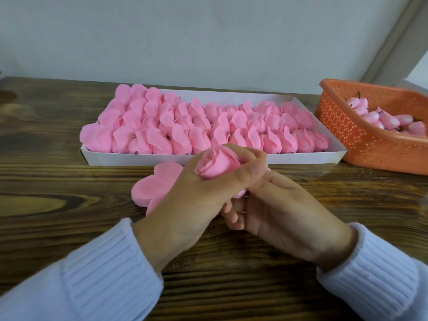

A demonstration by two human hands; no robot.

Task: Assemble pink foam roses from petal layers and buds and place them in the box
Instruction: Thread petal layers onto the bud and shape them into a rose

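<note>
A pink foam rose (216, 165) is wrapped in the fingers of my left hand (199, 200), its spiral top pointing up and to the left. My right hand (284, 212) is curled under and against the rose's base, its fingertips touching the bottom of it. A stack of flat pink petal layers (154, 186) lies on the table just left of my left hand, partly hidden by it. Behind stands the shallow white box (139, 157), filled with several rows of pink roses (208, 123).
An orange perforated basket (361, 137) holding several pink buds (379, 118) sits at the right, close to the box's right end. The dark wooden table (58, 181) runs to a grey wall behind. White knitted sleeves cover both forearms.
</note>
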